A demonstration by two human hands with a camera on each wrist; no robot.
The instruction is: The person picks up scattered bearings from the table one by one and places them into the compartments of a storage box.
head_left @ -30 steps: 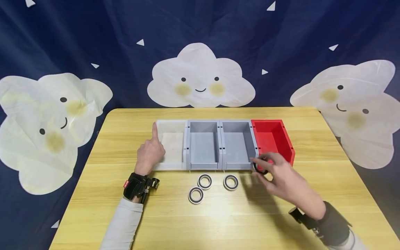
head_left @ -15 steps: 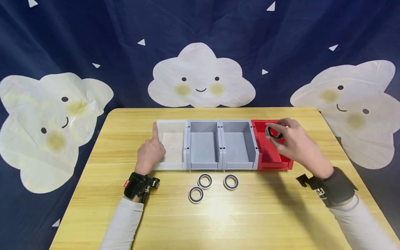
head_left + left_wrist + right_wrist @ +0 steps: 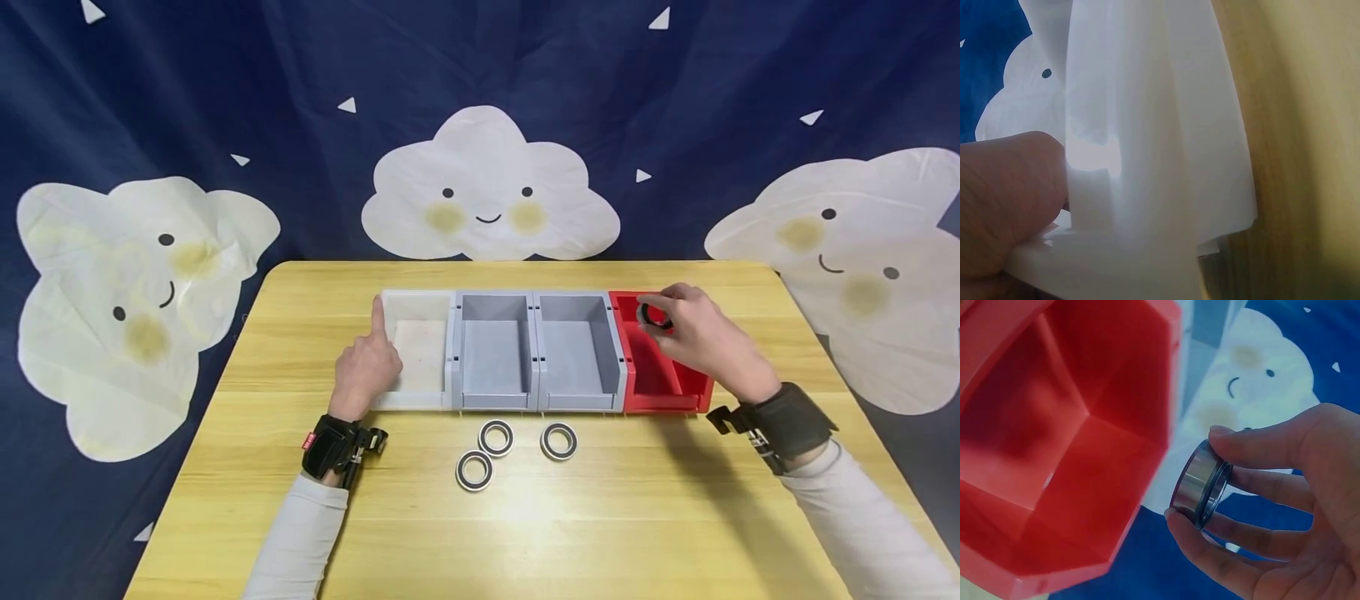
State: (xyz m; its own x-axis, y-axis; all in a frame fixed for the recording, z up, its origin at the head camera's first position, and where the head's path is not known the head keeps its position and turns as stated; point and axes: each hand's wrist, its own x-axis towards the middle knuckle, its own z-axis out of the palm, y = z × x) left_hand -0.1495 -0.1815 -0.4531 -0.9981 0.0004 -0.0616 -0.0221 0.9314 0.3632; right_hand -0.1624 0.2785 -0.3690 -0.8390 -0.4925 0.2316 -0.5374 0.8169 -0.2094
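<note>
My right hand (image 3: 703, 335) pinches a ball bearing (image 3: 1196, 482) between thumb and fingertips, over the rear part of the red bin (image 3: 651, 367). In the right wrist view the bearing is edge-on, its shiny metal outer face showing beside the red bin's rim. My left hand (image 3: 366, 372) holds the side wall of the white bin (image 3: 418, 346), index finger straight along the left rim. The left wrist view shows the thumb (image 3: 1013, 194) against that wall; the other fingers are largely hidden. Three more bearings lie on the table: one (image 3: 558, 441), another (image 3: 496, 437) and a third (image 3: 475, 471).
Two grey bins, one (image 3: 495, 350) beside the white bin and the other (image 3: 576, 350) beside the red one, complete the row. All stand on a wooden table (image 3: 600, 533). A dark blue curtain (image 3: 315, 183) with smiling clouds hangs behind.
My right hand has carried the bearing from the red bin's front left corner back over its rear part, then nearly stopped. The left hand keeps its place on the white bin.
</note>
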